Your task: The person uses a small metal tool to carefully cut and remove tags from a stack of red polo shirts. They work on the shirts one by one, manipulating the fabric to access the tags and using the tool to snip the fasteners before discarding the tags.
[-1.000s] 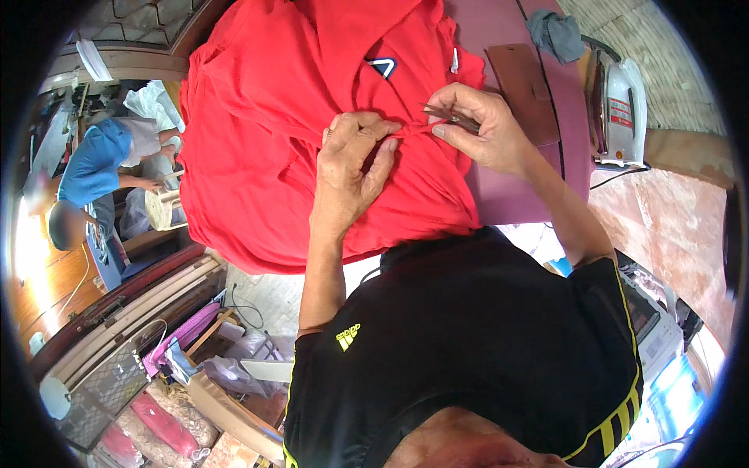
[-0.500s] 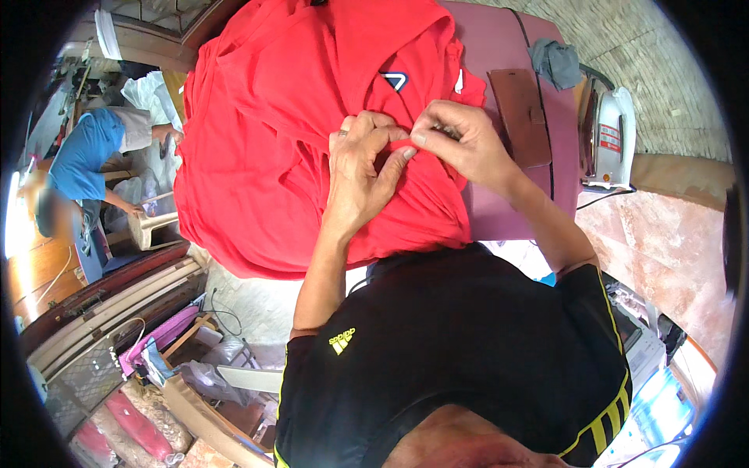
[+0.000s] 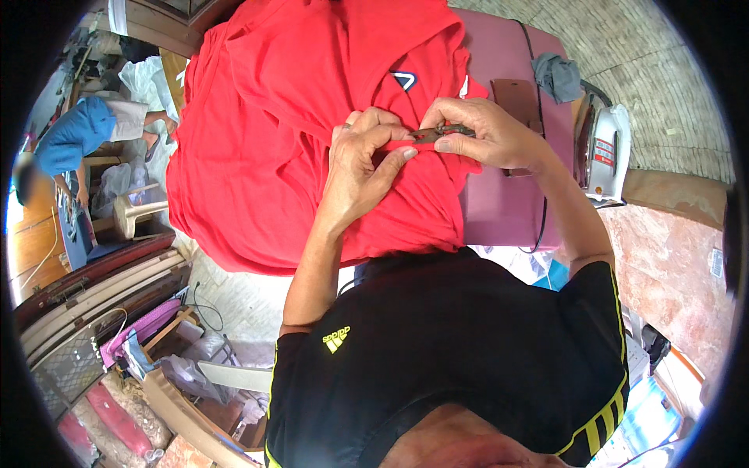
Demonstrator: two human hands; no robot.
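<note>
A large heap of red fabric (image 3: 257, 148), apparently a garment with a small dark-and-white patch, covers most of the pink padded table (image 3: 511, 207). My left hand (image 3: 365, 160) is closed, pinching a fold of the red cloth between thumb and fingers. Close beside it, my right hand (image 3: 488, 136) is closed around small dark metal thread snips (image 3: 446, 131). Their tips lie at the pinched fold, next to my left fingertips. My right thumb presses near the cloth's edge; whether the blades touch the fabric I cannot tell.
A brown flat case (image 3: 515, 101) and a crumpled grey cloth (image 3: 556, 76) lie on the table's right side, near a dark cord. A white iron (image 3: 608, 152) stands beyond. At the left, another person in blue (image 3: 76, 140) bends near a wooden stool (image 3: 129, 217).
The snips now show clearly in my right hand, their tips brought against the fold; before, that hand was at the cloth with its fingertips. My left hand still pinches the fabric.
</note>
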